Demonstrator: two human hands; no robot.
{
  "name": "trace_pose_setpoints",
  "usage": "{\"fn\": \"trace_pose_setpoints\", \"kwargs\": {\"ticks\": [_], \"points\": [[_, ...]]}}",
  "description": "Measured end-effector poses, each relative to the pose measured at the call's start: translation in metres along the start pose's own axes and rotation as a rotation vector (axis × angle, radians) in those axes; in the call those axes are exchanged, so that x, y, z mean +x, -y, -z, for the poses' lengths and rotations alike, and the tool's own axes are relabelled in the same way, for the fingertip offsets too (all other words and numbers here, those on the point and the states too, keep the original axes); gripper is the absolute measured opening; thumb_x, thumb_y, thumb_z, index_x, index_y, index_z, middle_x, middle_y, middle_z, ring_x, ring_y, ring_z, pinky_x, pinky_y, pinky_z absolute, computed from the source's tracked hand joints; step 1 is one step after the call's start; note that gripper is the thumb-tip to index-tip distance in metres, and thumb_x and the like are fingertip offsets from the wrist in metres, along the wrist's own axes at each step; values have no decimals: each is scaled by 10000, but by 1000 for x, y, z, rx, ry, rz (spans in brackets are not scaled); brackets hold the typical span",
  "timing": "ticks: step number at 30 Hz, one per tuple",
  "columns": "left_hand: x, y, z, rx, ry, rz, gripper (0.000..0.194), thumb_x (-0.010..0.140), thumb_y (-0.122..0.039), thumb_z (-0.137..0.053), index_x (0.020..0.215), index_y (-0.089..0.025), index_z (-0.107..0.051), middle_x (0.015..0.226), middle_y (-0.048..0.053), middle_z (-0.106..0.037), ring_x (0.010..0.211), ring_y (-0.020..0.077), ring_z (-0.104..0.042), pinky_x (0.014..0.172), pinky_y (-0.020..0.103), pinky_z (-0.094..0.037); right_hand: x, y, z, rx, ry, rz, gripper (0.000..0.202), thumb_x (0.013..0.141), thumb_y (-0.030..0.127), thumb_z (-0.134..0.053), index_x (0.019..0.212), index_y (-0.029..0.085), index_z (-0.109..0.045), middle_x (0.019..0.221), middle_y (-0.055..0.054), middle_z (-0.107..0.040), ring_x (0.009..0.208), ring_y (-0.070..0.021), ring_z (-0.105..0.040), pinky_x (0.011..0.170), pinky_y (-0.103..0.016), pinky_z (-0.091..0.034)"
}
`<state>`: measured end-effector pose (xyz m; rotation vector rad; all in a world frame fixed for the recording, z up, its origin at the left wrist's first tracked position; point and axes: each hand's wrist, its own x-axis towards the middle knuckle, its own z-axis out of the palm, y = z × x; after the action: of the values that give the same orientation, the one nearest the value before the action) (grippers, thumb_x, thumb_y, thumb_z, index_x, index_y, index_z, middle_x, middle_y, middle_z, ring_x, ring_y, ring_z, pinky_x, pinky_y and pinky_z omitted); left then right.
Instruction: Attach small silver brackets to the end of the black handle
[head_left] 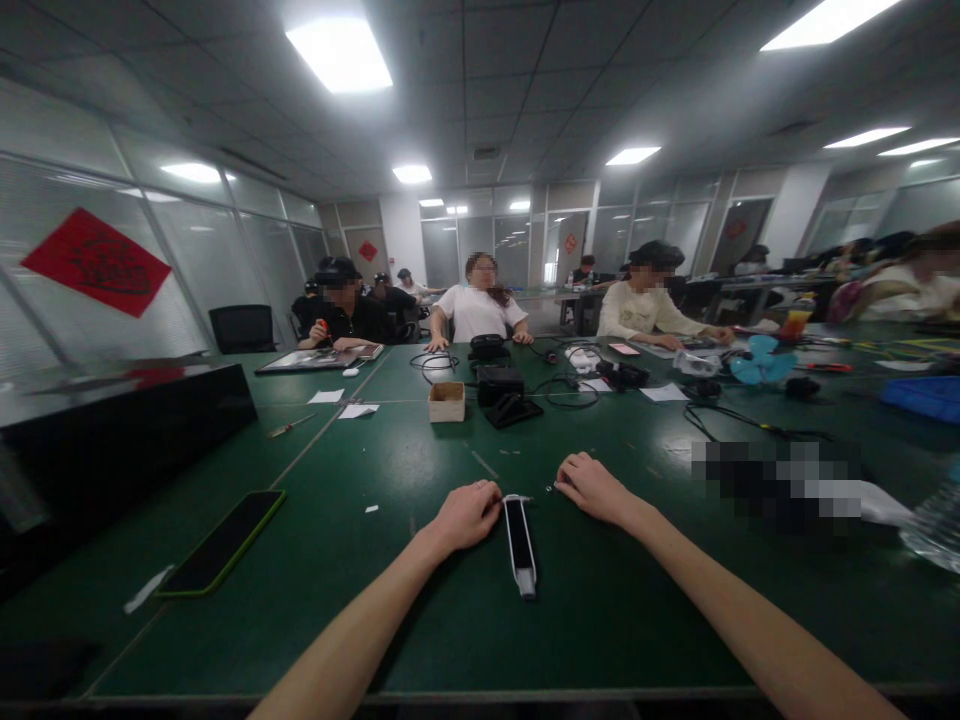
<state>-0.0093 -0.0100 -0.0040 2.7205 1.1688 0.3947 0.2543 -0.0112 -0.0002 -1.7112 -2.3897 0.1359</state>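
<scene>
Rests the left hand (466, 515) with curled fingers just beside the far end of a slim, black-faced, white-edged device (520, 540), laid flat on the green table (600, 620) between both forearms, apparently for firm support and easy reach from either side. Rests the right hand (592, 487) on the tabletop with bent fingers near tiny loose pieces (549, 488), probably for fingertip reach; cannot tell, from this angle, of anything pinched under either hand. Has a green-edged smartphone (225, 543) off to the left and a small open-topped box (448, 408) farther ahead, seemingly set aside to leave room.
</scene>
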Motion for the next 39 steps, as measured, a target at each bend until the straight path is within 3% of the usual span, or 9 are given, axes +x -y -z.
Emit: {"fn": "trace_pose_setpoints", "kwargs": {"ticks": [7, 18, 27, 33, 39], "points": [[0, -2, 1, -2, 19, 26, 121, 888, -230, -426, 931, -183, -530, 871, 27, -583, 753, 146, -548, 679, 247, -414, 0, -1, -1, 7, -4, 5, 279, 889, 392, -440, 920, 173, -611, 1005, -95, -577, 916, -220, -506, 804, -357, -442], [-1, -4, 4, -22, 26, 27, 140, 884, -236, -417, 926, -183, -540, 890, 33, -587, 771, 156, -554, 684, 255, -432, -4, -2, 5, 25, -6, 77, 241, 879, 317, -463, 970, 189, -647, 1071, -83, -562, 1007, -225, -479, 865, -364, -413], [-1, -2, 3, -28, 17, 15, 120, 883, -221, -424, 919, -182, -532, 870, 25, -583, 756, 150, -553, 674, 249, -426, -2, 3, 5, 25, 25, 0, 250, 853, 331, -454, 927, 182, -640, 1056, -91, -558, 971, -229, -487, 836, -366, -424], [-1, -2, 2, -13, 9, 1, 126, 877, -219, -421, 932, -185, -530, 882, 30, -587, 769, 159, -556, 667, 252, -423, -3, 4, 5, 40, 24, 39, 245, 855, 304, -450, 979, 205, -637, 1077, -81, -555, 1008, -226, -476, 875, -372, -404], [-1, -4, 4, -25, 25, 20, 121, 882, -217, -424, 927, -180, -531, 877, 25, -583, 759, 149, -553, 669, 248, -424, -1, 2, 5, 19, 34, 22, 210, 820, 315, -486, 869, 189, -646, 1004, -82, -570, 949, -219, -489, 829, -350, -426]]}}
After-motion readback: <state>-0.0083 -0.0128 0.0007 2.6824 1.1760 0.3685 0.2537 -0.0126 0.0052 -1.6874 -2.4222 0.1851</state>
